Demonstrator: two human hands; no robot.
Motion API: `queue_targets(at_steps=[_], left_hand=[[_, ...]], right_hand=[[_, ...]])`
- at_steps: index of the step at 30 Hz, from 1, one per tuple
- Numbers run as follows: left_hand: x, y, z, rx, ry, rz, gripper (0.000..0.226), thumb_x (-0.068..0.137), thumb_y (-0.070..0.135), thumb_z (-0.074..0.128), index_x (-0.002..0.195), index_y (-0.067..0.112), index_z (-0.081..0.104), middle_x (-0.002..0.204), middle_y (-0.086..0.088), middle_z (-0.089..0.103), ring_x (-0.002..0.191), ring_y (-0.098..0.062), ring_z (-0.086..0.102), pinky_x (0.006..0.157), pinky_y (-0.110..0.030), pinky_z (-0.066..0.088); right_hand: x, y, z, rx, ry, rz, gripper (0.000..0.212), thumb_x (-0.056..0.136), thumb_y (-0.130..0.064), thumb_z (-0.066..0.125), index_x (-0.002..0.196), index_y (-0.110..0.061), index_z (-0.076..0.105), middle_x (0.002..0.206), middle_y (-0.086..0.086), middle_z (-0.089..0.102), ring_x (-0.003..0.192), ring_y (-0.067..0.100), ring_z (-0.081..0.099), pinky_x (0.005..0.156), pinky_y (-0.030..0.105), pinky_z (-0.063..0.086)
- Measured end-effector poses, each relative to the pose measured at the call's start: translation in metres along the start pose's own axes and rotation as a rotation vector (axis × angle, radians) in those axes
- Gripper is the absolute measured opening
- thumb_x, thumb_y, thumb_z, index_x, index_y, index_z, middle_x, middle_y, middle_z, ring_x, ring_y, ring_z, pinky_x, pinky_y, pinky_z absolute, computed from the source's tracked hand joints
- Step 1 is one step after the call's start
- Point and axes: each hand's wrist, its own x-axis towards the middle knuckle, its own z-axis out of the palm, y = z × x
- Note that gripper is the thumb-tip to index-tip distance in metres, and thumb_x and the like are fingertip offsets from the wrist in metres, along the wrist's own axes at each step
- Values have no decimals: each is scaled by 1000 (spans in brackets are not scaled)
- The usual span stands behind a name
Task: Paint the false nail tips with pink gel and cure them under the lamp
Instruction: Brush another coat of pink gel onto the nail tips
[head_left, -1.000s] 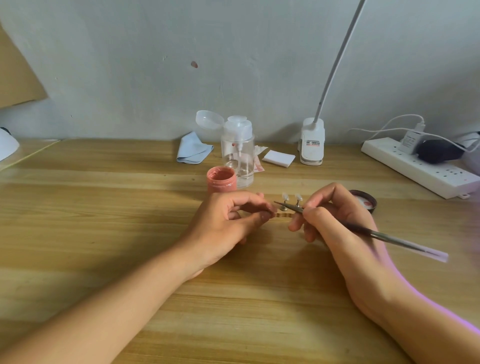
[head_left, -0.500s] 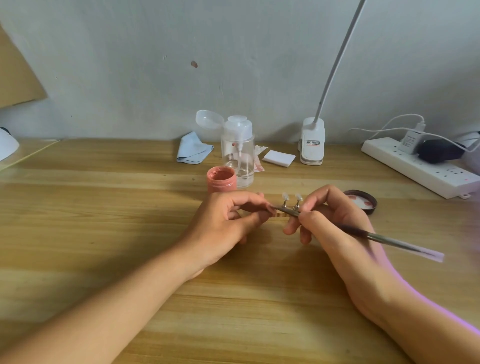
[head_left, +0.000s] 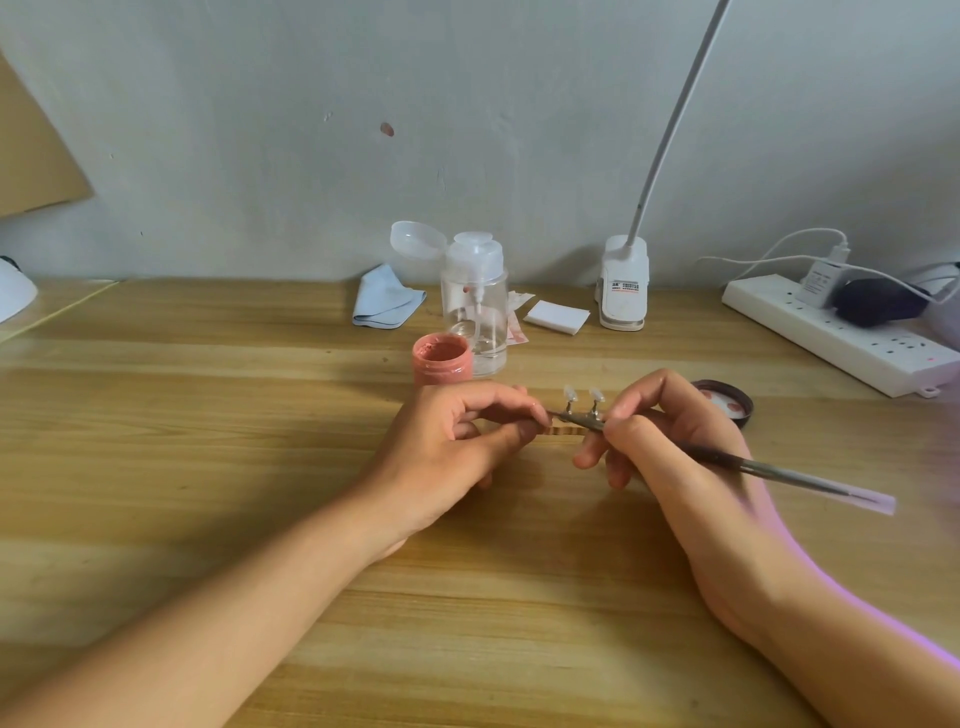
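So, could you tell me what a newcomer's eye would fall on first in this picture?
The two hands meeting at the middle of the wooden table: the right hand holds a slim brush whose tip reaches the curled fingertips of the left hand, just in front of two clear nail tips standing on small posts. Next, the open jar of pink gel behind the left hand, beside a clear pump bottle.

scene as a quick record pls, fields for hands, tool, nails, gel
left hand: fingers curled at the stand end; what they pinch is hidden
right hand: grips brush, tip at left fingertips
nail tips: two upright on stand, look unpainted
gel jar: open, pink, behind left hand
lid: off, beyond right hand
lamp: base at the back, head out of frame
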Motion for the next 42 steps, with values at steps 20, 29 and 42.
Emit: queue_targets(at_steps=[20, 29, 42], left_hand=[[0, 0, 1, -16, 24, -13, 20, 89, 9, 71, 82, 27, 77, 103, 16, 74, 76, -10, 61, 46, -15, 41], [1, 0, 0, -10, 22, 0, 12, 90, 8, 69, 90, 18, 76, 100, 13, 75, 72, -1, 61, 48, -14, 41], [1, -2, 0, -15, 37, -19, 15, 89, 9, 70, 96, 21, 76, 100, 10, 75, 72, -13, 57, 48, -15, 42]], right_hand=[[-1, -2, 1, 5, -2, -8, 16, 93, 4, 52, 83, -8, 51, 71, 12, 73, 58, 7, 58, 58, 19, 47], [-3, -1, 0, 22, 8, 25, 16, 95, 0, 52, 83, -11, 52, 71, 13, 71, 63, 12, 54, 62, 20, 47], [-2, -4, 2, 12, -8, 11, 15, 94, 1, 53, 82, -8, 52, 71, 12, 73, 62, 9, 59, 64, 21, 49]])
